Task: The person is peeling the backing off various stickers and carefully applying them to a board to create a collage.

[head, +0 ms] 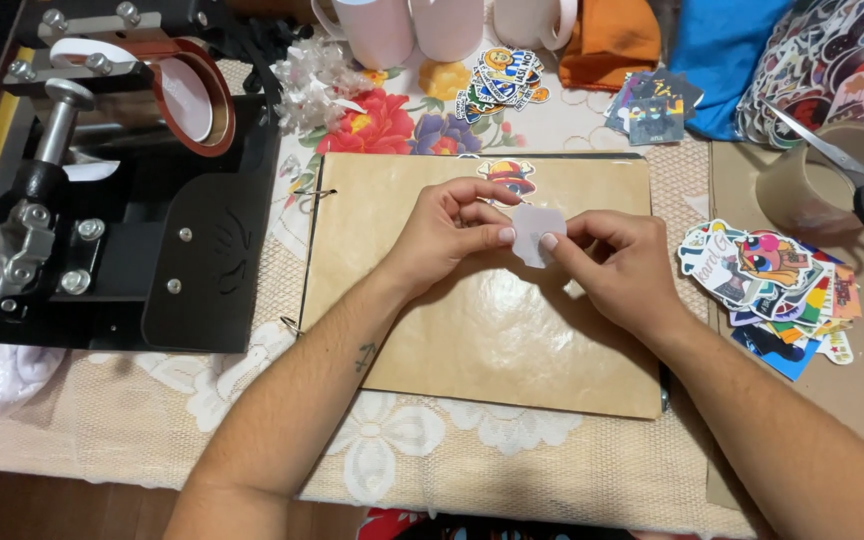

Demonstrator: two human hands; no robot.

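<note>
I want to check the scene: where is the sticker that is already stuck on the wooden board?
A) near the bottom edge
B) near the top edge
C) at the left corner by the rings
B: the colourful sticker sits by the top edge of the wooden board, just above both hands.

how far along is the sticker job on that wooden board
Done: one colourful sticker already sits near the top edge of the wooden board. In hand: the left hand and right hand pinch a pale sticker piece between their fingers, white side up, above the board. Left: most of the board is bare, and a sticker pile waits at right.
</note>
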